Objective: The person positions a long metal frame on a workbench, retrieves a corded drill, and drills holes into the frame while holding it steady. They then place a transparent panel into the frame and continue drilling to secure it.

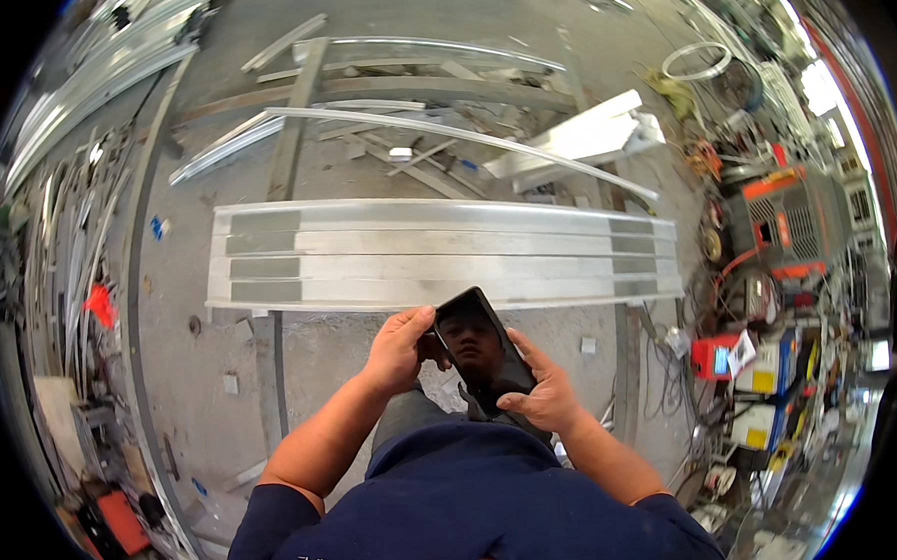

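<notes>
Both my hands hold a dark, glossy-screened tablet or large phone (481,346) in front of my body, tilted so that its top leans left. My left hand (404,346) is closed on its left edge, some of the fingers hidden behind it. On the lower right edge, my right hand (546,386) grips it with the thumb over the front. The screen looks dark and mirrors what is above it. Just beyond lies a wide panel of long silvery metal slats (440,242), with grey patches near both ends.
Metal rails (305,124) form a frame on the concrete floor, with offcuts scattered beyond. White folded metal pieces (585,141) lie at the far right. Along the right stand an orange-and-grey machine (793,223), a red box (710,359) and cables. Long metal bars (107,85) are piled at the left.
</notes>
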Available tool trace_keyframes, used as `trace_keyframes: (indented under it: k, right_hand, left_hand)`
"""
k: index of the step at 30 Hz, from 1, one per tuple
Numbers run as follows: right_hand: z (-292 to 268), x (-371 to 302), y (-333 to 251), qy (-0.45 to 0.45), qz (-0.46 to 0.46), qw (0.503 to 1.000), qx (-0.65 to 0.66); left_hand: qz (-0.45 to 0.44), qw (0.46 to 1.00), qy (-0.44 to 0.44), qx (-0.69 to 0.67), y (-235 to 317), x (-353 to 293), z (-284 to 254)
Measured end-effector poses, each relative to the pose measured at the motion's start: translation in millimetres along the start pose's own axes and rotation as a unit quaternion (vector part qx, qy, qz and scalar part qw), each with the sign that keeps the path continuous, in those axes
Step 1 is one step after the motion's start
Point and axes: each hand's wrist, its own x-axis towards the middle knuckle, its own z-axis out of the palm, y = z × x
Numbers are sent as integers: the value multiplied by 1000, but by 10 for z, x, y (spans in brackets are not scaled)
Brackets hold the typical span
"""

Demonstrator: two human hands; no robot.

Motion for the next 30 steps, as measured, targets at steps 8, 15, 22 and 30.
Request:
trace_keyframes:
  k: [8,15,22,30]
  right_hand:
    - [-88,-1006,256,109,-10,984,143]
    - [-492,-2104,692,201,-77,964,157]
    - [-862,-3368,947,203,-119,932,275]
    - [-832,-4023,1431,95,-20,823,559]
  left_hand:
    - [-73,992,-87,48,-550,-88,434]
    - [-148,973,-115,138,-1325,-266,1270]
    - [-232,935,-175,204,-2312,-512,1985]
    - [-252,787,-304,474,-3051,-421,2131]
